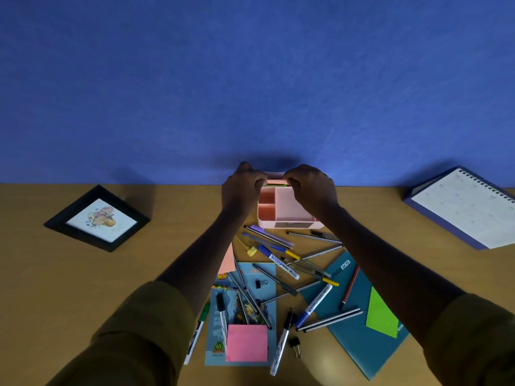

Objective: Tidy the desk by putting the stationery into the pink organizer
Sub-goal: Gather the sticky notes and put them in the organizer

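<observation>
Left hand (pixel 242 188): upper centre of the frame, fingers curled at the rear left rim of the pink organizer (pixel 289 210). It cannot be told whether it pinches the rim or a thin item.
Pink sticky pad (pixel 246 342): lower centre, lying flat. Likely light and flexible; take it by opposite edges.
Pens and markers (pixel 278 260): scattered and crossed, just below the pink organizer. Likely light, stiff and prone to roll; pinch each one mid-barrel.
Pink organizer: centre, standing against the blue wall on the worktop (pixel 139 274), with its front compartments open. Judged rigid, light plastic that may slide when pushed.
Right hand (pixel 312 188): fingers curled at the rear right rim. What it grasps cannot be told.
Teal notebook (pixel 356 344): lower right, flat, and probably too broad for the compartments.
</observation>
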A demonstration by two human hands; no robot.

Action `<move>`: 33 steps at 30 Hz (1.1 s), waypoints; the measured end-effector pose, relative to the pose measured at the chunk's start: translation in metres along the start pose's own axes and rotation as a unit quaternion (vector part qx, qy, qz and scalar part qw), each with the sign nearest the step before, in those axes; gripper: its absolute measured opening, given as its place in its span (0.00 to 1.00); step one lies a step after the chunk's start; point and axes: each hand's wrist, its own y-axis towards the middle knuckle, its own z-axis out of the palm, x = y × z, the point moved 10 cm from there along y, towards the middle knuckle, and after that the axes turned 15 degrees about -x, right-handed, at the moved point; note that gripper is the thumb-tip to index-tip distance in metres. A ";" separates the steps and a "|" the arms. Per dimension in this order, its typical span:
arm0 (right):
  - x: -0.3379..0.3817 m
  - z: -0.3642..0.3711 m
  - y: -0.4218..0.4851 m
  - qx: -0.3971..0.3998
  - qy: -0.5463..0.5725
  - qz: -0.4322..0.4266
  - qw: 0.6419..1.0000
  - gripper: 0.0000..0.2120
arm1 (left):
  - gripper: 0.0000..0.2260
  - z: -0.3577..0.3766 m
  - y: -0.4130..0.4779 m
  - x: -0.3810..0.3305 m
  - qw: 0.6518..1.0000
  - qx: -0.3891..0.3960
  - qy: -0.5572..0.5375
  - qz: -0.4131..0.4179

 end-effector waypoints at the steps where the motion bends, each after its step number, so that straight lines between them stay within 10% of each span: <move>1: -0.001 0.003 -0.001 0.005 -0.002 -0.002 1.000 0.07 | 0.06 0.003 0.000 0.001 1.000 0.003 0.004 -0.001; 17: -0.004 0.028 -0.004 0.047 -0.029 -0.007 0.998 0.15 | 0.07 0.019 -0.003 0.013 0.999 0.029 0.020 -0.015; 28: 0.022 -0.007 -0.039 -0.029 0.066 0.032 0.997 0.08 | 0.10 -0.038 -0.051 0.078 0.989 -0.023 -0.039 -0.143; 33: 0.061 0.010 -0.083 0.024 0.138 0.039 0.989 0.05 | 0.10 -0.040 -0.100 0.130 0.969 0.084 0.015 -0.232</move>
